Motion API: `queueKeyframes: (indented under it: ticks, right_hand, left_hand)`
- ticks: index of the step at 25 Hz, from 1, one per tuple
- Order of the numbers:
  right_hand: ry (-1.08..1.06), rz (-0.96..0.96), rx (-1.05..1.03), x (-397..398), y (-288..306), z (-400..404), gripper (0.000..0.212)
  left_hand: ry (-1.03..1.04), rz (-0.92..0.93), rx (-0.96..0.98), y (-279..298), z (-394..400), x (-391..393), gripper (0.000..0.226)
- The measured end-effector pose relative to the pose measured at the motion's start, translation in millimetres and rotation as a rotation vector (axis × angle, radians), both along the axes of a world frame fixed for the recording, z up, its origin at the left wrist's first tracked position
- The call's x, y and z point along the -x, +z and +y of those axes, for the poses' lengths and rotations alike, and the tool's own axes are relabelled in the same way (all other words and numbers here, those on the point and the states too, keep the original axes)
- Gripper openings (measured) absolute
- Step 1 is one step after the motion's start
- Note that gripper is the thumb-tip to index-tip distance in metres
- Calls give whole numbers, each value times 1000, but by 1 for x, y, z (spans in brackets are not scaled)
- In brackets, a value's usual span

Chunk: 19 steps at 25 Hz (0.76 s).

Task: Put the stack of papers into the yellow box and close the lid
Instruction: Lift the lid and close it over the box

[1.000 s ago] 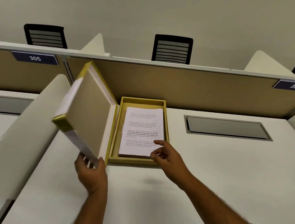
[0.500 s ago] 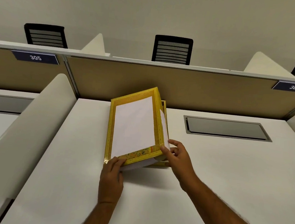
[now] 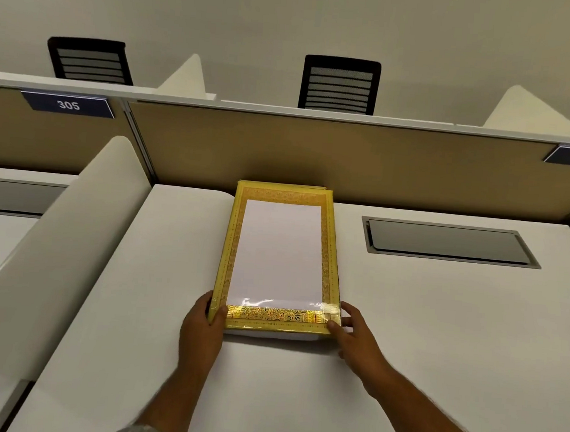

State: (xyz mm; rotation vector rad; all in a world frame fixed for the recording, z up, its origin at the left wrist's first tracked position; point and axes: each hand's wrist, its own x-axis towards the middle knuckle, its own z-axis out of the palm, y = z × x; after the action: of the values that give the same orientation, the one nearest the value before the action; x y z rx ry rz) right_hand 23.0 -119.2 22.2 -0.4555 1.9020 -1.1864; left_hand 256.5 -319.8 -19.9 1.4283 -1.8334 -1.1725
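The yellow box point(image 3: 283, 195) lies flat on the white desk point(image 3: 404, 327) with its lid down. The lid has a gold patterned border and a white panel in the middle. The stack of papers is hidden inside. My left hand point(image 3: 201, 328) grips the lid's near left corner, thumb on top. My right hand point(image 3: 356, 334) holds the near right corner, thumb on the border and fingers along the side.
A tan partition point(image 3: 349, 159) stands right behind the box. A grey cable hatch point(image 3: 448, 242) is set in the desk to the right. A white side divider point(image 3: 52, 248) rises on the left. Black chairs point(image 3: 340, 83) stand beyond the partition.
The lid swung from standing open on the left down over the papers and now lies flat on the box. Both hands moved to its near corners.
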Motion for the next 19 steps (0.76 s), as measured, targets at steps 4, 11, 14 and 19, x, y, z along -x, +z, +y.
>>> queueKeyframes:
  ticks: [4,11,14,19]
  right_hand:
    - [-3,118,-3,6,-10,-13,54]
    - [37,287,-86,24,-24,-44,52]
    - [57,334,-126,37,-28,-57,47]
    - [93,401,-222,72,-28,-85,70]
  left_hand:
    - [28,18,-4,1,-6,14,41]
    - [-98,28,-170,3,-56,25,47]
    - [-171,-78,-192,10,-78,39,47]
    - [-274,-287,-68,15,-114,84,90]
